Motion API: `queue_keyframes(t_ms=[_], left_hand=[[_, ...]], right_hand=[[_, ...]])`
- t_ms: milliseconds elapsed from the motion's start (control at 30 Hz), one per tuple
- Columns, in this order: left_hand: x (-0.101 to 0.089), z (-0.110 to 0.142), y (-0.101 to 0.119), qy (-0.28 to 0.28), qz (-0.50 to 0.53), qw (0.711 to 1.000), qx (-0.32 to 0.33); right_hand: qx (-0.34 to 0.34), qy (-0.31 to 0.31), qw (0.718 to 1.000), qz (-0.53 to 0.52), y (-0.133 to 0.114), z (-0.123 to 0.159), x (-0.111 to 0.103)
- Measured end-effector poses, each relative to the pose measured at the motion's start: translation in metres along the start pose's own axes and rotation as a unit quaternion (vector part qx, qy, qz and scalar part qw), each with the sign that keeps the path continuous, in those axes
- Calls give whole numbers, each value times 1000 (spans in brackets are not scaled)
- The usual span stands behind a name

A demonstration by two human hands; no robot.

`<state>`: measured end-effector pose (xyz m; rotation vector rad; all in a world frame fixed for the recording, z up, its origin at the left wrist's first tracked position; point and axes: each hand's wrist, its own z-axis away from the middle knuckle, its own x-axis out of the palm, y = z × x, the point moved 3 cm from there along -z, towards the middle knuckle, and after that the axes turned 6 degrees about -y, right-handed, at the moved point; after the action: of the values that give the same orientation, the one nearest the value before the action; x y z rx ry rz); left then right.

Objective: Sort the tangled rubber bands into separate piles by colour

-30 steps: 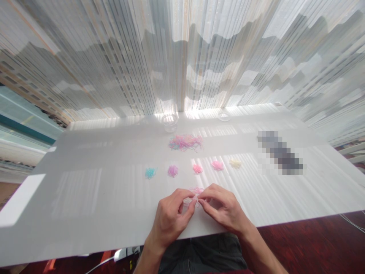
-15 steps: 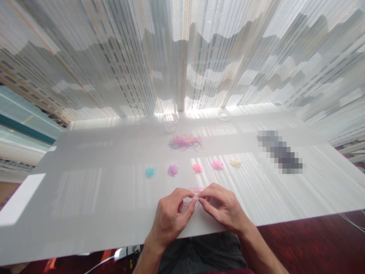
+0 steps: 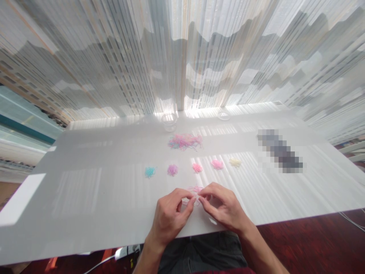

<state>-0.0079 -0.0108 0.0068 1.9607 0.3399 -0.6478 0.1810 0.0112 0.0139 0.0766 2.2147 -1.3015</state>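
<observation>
Near the table's front edge, my left hand (image 3: pixel 174 214) and my right hand (image 3: pixel 225 207) face each other with thumb and forefinger closed in a pinch. Between and below them lies a small heap of pink rubber bands (image 3: pixel 195 189), partly covered by my fingers. Whatever thin band the fingertips pinch is too fine to make out clearly. Beyond my hands is a row of small heaps of bands: blue (image 3: pixel 149 172), purple (image 3: pixel 172 170), coral (image 3: pixel 197 168), pink (image 3: pixel 217 164) and cream (image 3: pixel 235 162). Farther back spreads a larger mixed-colour pile of bands (image 3: pixel 185 141).
A clear plastic tub (image 3: pixel 169 122) stands behind the mixed pile, and a clear lid (image 3: pixel 224 115) lies to its right. On the right of the white table (image 3: pixel 85 213) is a blurred-out dark object (image 3: pixel 281 151). Striped curtains (image 3: pixel 182 57) hang along the back edge.
My fingertips have shifted very slightly over the near heap, whose loose bands look a little rearranged. The other heaps stay as they were.
</observation>
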Motion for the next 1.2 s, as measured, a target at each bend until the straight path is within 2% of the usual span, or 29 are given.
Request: queue_keyframes(t_ms=[867, 1200], left_hand=[[0, 0, 0, -6, -4, 1000, 4], [-1, -1, 1, 2, 3, 1000, -3]], right_hand=[[32, 8, 999, 4, 1, 0, -1], [49, -9, 999, 1, -1, 0, -2]])
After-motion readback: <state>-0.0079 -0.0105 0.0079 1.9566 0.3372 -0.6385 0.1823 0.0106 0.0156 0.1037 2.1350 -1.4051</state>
